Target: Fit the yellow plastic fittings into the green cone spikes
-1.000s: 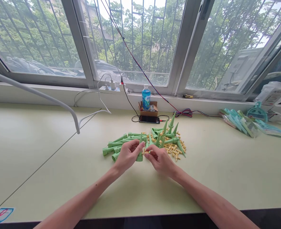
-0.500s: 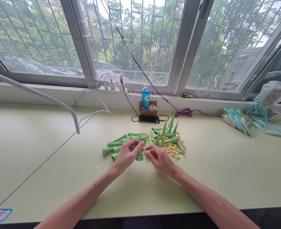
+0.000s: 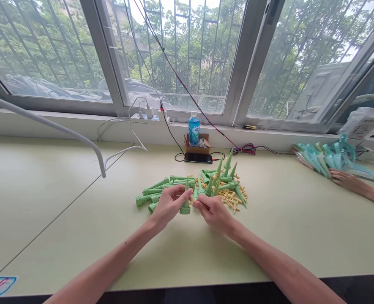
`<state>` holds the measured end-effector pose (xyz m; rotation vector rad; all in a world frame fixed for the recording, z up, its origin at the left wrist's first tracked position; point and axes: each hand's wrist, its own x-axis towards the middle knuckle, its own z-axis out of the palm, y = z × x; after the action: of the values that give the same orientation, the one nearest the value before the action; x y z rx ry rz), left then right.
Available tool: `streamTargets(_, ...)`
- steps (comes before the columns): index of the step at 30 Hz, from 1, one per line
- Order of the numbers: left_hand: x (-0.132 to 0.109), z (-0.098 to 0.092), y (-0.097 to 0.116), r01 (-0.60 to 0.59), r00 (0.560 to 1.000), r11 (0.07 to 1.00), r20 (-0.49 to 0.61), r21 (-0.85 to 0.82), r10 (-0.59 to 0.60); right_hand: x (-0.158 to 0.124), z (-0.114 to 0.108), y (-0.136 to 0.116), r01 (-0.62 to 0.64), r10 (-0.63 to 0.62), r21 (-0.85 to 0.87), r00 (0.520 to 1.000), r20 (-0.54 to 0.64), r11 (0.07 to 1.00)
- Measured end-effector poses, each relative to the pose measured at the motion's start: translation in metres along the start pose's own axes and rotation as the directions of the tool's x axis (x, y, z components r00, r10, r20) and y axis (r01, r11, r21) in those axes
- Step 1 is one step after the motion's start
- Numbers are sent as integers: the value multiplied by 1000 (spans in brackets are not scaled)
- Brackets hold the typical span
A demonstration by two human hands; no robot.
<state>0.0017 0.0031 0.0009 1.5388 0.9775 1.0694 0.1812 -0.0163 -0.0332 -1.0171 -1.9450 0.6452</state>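
Observation:
My left hand (image 3: 170, 203) grips a green plastic watering spike (image 3: 184, 208), its point up and its wide ribbed collar down. Close beside it, my right hand (image 3: 214, 211) is closed in a pinch at the spike's side. A small yellow valve piece (image 3: 191, 202) shows at those fingertips, mostly hidden. Left of my hands lie several green spikes (image 3: 151, 191) on their sides. Behind and right of my right hand, more green spikes (image 3: 227, 165) stand or lie among a heap of small yellow valve pieces (image 3: 233, 198).
A phone (image 3: 198, 158) and a small cardboard box (image 3: 197, 148) with a blue bottle (image 3: 193, 130) stand behind the pile. A white curved arm (image 3: 79, 133) reaches in at left. On the right, another person's hand (image 3: 345, 179) touches bagged teal items (image 3: 320, 158).
My right fingers have curled in more tightly by the spike, which has shifted only slightly. Another person's hand has come in at the right, and the teal items there have moved.

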Motion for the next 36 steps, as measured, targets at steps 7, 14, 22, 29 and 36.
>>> streamTargets(7, 1, -1, -3, 6, 1000, 1000, -19, -27, -7, 0, 0, -1, -33, 33, 8, 999, -27, 999)
streamTargets(14, 2, 0, -3, 15, 1000, 1000, -26, -17, -16, -2, 1, -2, -17, 17, 20, 1000, -19, 1000)
streamTargets(22, 1, -1, -5, 24, 1000, 999, -7, 28, -24, -1, -1, -3, -15, 15, 8, 1000, -2, 1000)
streamTargets(29, 0, -1, -3, 17, 1000, 999, 18, 34, -17, 1, -1, -4, 6, -6, 9, 1000, 3, 1000)
streamTargets(36, 1, 0, 0, 36, 999, 999, -24, -2, -36, 0, 1, -2, -28, 27, -9, 999, -37, 1000)
